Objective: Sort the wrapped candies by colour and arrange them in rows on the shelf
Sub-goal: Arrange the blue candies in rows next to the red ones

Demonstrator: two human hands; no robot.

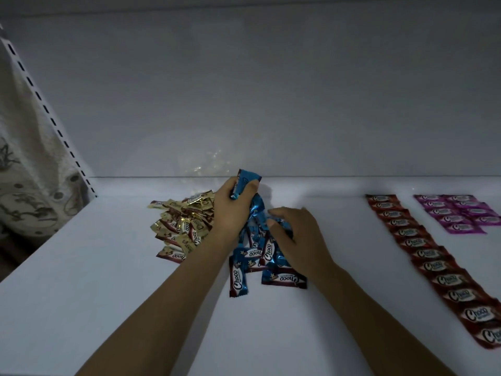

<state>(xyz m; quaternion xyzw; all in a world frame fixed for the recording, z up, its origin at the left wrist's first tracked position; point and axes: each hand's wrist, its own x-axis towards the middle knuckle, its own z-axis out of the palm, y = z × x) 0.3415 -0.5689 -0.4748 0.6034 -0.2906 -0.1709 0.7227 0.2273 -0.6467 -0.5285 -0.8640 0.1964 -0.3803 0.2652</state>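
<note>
The shelf (108,294) is white and dimly lit, with a plain back wall and a slotted post (51,118) at the left. The head view is the only one. In it the red row (433,264) and the purple rows (461,213) lie in order on the right side. The gold pile (181,226) and the blue pile (257,259) are unsorted in the middle, just beside each other. The left hand (230,207) is at the far end of the blue pile. Its grip is closed around some blue candies (248,180), which stick out upward. The right hand (298,234) lies on the blue pile with curved fingers, and I cannot tell if its grip pinches a wrapper. The candies look light and flat, and the foil is probably slippery and crinkles easily. So I think it is best to take one at the middle, by its long edges, and not by the thin crimped ends.
</note>
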